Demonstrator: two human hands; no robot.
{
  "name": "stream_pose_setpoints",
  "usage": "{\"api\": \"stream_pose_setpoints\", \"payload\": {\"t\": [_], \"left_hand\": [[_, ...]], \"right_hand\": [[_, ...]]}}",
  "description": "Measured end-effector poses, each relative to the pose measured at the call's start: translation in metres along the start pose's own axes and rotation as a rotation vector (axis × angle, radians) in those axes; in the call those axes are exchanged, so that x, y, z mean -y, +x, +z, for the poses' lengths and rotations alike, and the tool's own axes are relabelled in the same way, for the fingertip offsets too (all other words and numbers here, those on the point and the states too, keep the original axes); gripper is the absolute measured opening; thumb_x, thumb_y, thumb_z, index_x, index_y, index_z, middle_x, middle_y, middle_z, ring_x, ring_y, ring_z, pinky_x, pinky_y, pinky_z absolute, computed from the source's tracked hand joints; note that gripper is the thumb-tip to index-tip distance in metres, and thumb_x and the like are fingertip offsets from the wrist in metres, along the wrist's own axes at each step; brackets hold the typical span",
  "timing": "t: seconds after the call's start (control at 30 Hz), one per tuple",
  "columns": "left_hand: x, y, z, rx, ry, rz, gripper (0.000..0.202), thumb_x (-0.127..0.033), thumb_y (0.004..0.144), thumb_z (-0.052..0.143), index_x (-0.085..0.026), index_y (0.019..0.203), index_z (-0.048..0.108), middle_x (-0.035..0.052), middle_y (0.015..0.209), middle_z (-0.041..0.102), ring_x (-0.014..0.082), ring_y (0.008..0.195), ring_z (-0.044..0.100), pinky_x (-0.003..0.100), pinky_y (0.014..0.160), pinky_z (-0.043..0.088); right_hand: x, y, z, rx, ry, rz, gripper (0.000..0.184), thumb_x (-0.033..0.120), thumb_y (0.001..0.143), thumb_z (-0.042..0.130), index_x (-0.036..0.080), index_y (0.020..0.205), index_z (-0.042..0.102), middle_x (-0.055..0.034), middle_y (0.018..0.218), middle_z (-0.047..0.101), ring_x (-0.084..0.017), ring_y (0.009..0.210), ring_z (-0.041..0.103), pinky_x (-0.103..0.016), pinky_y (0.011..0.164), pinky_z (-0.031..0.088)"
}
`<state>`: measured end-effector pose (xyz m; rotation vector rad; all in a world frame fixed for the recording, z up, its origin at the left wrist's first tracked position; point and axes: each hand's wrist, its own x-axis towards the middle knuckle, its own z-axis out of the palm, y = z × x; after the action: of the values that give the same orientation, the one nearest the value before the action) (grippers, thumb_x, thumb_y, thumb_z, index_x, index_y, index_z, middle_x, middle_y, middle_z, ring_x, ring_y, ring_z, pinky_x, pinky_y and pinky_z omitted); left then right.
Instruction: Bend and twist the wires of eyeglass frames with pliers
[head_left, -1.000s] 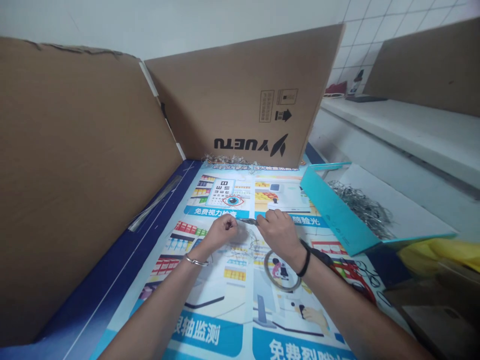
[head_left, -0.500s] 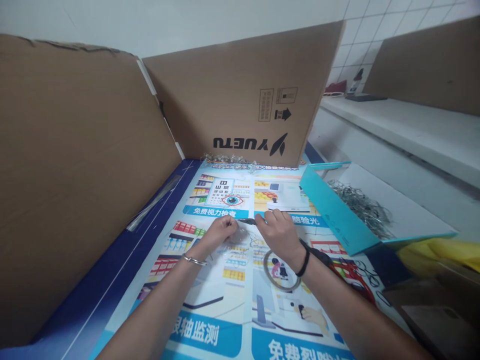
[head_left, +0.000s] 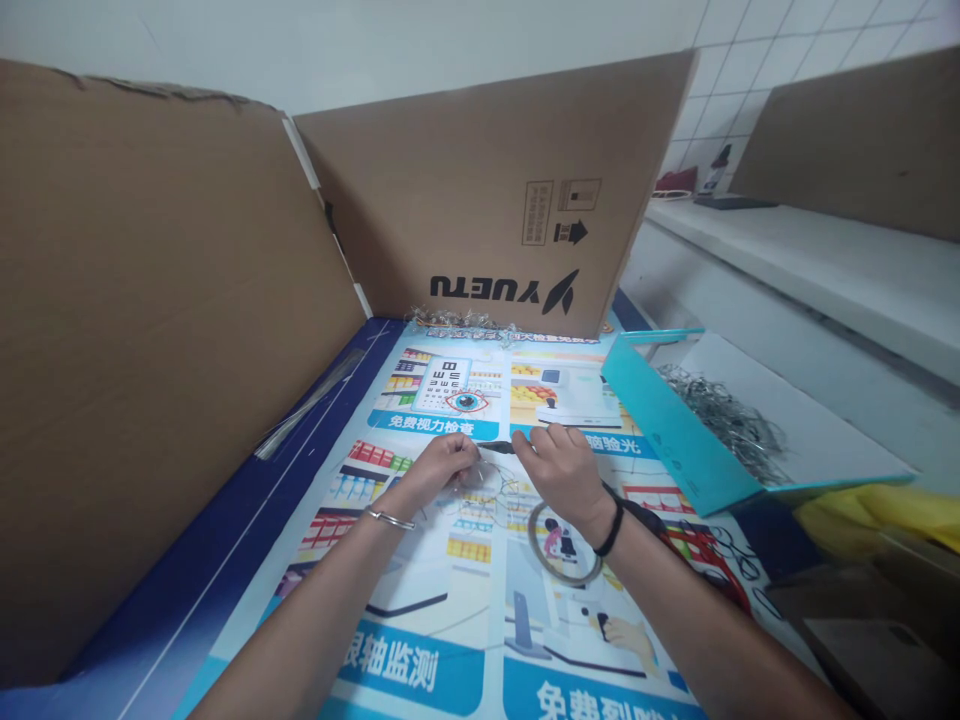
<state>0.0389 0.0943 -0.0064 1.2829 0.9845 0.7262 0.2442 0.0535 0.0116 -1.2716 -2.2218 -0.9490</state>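
In the middle of the printed sheet my left hand (head_left: 448, 466) is closed in a pinch. Thin, clear or wiry loops (head_left: 491, 482) show just below its fingers; exactly what the fingertips hold is too small to tell. My right hand (head_left: 559, 462) is wrapped round a dark tool with a narrow pointed tip, which looks like pliers (head_left: 498, 447). Its tip points left and reaches the left fingertips. The rest of the tool is hidden by the palm. Beneath my right wrist lies a grey-brown ring (head_left: 537, 548), like a roll of tape.
An opened turquoise box (head_left: 679, 440) holds a tangle of thin metal wire pieces (head_left: 724, 420) at the right. Cardboard panels (head_left: 480, 200) stand at the left and back. More wiry bits (head_left: 457, 319) lie along the back panel. Red and black loops (head_left: 724, 560) lie right of my forearm.
Both hands keep almost the same pose, with the tool's tip still at the left fingertips. The view has shifted very slightly.
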Motion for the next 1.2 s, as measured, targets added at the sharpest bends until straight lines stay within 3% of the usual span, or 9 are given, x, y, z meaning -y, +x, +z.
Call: {"api": "stream_pose_setpoints", "payload": {"t": [0.4, 0.7, 0.93, 1.2], "left_hand": [[-0.001, 0.000, 0.000, -0.013, -0.003, -0.004, 0.013, -0.025, 0.071, 0.057, -0.017, 0.068, 0.047, -0.0073, 0.041, 0.045, 0.0052, 0.035, 0.034, 0.017, 0.037, 0.024], [-0.006, -0.003, 0.000, -0.014, 0.087, 0.022, 0.014, -0.027, 0.073, 0.057, -0.017, 0.069, 0.047, -0.0068, 0.046, 0.047, 0.0046, 0.037, 0.034, 0.016, 0.039, 0.025], [-0.002, 0.000, 0.000, 0.001, 0.174, 0.164, 0.012, -0.027, 0.077, 0.056, -0.017, 0.077, 0.049, -0.0068, 0.054, 0.044, 0.0057, 0.044, 0.037, 0.018, 0.044, 0.028], [0.003, 0.001, -0.003, 0.017, 0.314, 0.286, 0.015, -0.030, 0.079, 0.056, -0.016, 0.083, 0.059, -0.0025, 0.067, 0.052, 0.0093, 0.058, 0.044, 0.021, 0.055, 0.035]], "right_hand": [[-0.001, 0.002, -0.004, -0.053, 0.007, -0.064, 0.013, 0.015, 0.087, 0.049, 0.018, 0.091, 0.060, -0.0018, 0.067, 0.048, -0.016, 0.067, 0.035, -0.034, 0.064, 0.021], [-0.002, -0.001, 0.001, -0.013, 0.042, 0.027, 0.011, 0.017, 0.087, 0.050, 0.020, 0.087, 0.061, -0.0022, 0.068, 0.048, -0.017, 0.070, 0.035, -0.034, 0.066, 0.021], [-0.003, 0.001, 0.005, 0.053, 0.094, 0.123, 0.016, 0.018, 0.086, 0.050, 0.020, 0.072, 0.058, -0.0032, 0.067, 0.048, -0.017, 0.071, 0.035, -0.034, 0.065, 0.020], [-0.003, 0.001, 0.007, 0.074, 0.105, 0.142, 0.014, 0.021, 0.084, 0.053, 0.020, 0.071, 0.057, -0.0033, 0.067, 0.049, -0.018, 0.071, 0.036, -0.033, 0.066, 0.020]]}}
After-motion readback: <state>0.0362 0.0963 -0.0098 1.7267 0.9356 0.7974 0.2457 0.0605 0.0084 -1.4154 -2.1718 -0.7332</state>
